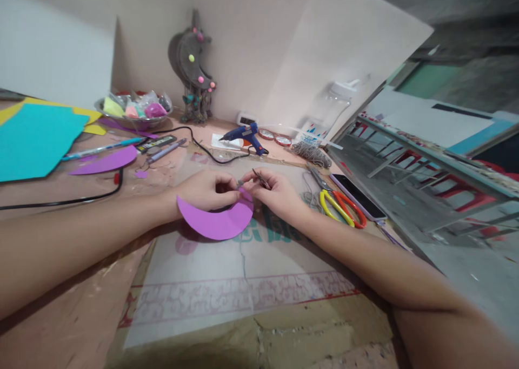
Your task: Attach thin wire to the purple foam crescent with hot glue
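Item: purple crescent (219, 224), foam or card. It is held just above a clear mat (243, 282) at the middle of the table (73, 325), curved edge toward the camera, between both hands.

Left hand (206, 190): fingers are closed on the crescent's upper edge, thumb and forefinger pinched together near its right tip.

Right hand (278, 193): it is set close against the left hand at the same tip. The fingers are clamped on a thin dark tool (259, 178), whose kind cannot be told; its point is directed toward the left hand's fingertips.

Surroundings, right of the hands:
- scissors (343, 208), yellow and orange handles, lying flat;
- phone (359, 197), just beside the scissors, near the table edge;
- twine (310, 153), a loose bundle.

Behind the hands:
- glue gun (245, 135), blue, laid on white paper, with its black cable (60, 200) trailed leftward;
- two red-rimmed rolls (274, 138);
- bottle (336, 101), clear, against the white board.

Left:
- teal sheet (34, 142), laid over yellow sheets;
- purple offcut (105, 162), curved;
- pen (101, 149) and markers beside it;
- bowl (133, 113), filled with coloured pieces.

Against the back wall: moon ornament (194, 66), grey, dotted with pompoms, stood upright.
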A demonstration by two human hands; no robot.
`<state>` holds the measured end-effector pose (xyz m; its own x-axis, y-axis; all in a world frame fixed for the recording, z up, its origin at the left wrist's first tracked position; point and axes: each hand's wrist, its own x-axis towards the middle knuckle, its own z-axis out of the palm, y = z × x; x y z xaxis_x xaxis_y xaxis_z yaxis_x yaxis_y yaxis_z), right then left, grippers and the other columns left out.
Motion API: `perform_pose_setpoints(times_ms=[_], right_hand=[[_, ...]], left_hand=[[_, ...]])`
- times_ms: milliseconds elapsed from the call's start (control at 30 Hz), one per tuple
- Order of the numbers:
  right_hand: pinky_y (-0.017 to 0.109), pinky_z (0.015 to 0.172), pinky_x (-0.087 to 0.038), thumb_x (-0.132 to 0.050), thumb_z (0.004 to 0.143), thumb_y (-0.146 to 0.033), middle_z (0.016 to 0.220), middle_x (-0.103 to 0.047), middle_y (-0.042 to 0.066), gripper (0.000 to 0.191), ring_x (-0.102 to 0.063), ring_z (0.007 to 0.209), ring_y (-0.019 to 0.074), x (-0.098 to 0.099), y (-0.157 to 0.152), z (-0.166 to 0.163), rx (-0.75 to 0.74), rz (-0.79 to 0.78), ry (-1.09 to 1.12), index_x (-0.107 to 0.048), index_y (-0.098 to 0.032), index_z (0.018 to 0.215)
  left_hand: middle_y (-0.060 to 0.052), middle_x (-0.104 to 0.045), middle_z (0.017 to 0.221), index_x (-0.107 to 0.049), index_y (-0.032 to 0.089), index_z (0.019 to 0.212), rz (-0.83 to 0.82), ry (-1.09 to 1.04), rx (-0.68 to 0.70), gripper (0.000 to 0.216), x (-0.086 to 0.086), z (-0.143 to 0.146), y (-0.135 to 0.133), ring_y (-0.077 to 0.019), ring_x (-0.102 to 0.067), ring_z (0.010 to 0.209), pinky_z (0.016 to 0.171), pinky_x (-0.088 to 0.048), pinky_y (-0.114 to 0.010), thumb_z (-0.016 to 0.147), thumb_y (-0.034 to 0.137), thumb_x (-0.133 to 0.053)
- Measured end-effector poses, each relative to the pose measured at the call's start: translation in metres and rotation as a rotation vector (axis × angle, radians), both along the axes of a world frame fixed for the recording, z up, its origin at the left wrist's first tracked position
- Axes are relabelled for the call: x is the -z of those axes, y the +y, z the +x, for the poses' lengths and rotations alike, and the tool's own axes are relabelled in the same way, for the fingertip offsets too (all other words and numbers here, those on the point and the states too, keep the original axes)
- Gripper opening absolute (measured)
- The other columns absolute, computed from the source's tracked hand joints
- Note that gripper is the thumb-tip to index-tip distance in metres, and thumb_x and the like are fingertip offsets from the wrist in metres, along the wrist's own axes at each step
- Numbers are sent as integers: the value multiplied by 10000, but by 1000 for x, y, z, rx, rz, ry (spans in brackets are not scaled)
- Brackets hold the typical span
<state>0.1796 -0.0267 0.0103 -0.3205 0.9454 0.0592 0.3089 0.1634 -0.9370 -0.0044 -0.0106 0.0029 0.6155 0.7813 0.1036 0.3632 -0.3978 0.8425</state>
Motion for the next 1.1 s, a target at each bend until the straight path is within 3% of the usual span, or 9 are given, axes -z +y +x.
perform_pose_setpoints(times_ms=[333, 433, 667, 833, 1100], right_hand=[[223, 555, -412, -566, 807, -344, 642, -549, -29, 181, -490, 566, 85, 3, 2, 3, -62, 33, -40, -582, -163, 815], [243, 632, -432, -503, 853, -366, 729, -578, -5, 214, -520, 655, 104, 1, 3, 7, -71, 175, -101, -570, -164, 841], [332, 771, -435, -386, 928, -439, 1010, -626, 90, 359, -569, 874, 188, 5, 16, 29, -113, 670, -462, -540, -165, 1101], [332, 748, -429, -391, 938, -411, 907, -631, 91, 344, -559, 831, 197, 9, 25, 36, -148, 901, -611, -577, -162, 1084], [304, 694, -391, -423, 934, -362, 832, -611, 78, 313, -518, 750, 178, 7, 21, 34, -196, 1078, -734, -604, -143, 1065]], left_hand=[[16, -565, 624, -603, 132, 732, 27, 53, 29, 223, 2, 0, 1, -92, -494, 572, 513, -375, -197, 773, 343, -541], [28, -533, 596, -573, 140, 703, 37, 38, 42, 223, 1, 0, 2, -82, -467, 541, 496, -360, -195, 775, 348, -539], [34, -495, 569, -525, 157, 651, 80, 12, 14, 219, 0, -1, 2, -87, -441, 527, 486, -333, -208, 768, 341, -551], [42, -476, 547, -498, 170, 628, 56, 19, 11, 205, 0, -2, 3, -90, -434, 518, 468, -313, -209, 757, 317, -559], [48, -471, 522, -499, 170, 621, -1, 12, 6, 192, -4, 0, 0, -82, -423, 487, 446, -305, -204, 747, 302, -558]])
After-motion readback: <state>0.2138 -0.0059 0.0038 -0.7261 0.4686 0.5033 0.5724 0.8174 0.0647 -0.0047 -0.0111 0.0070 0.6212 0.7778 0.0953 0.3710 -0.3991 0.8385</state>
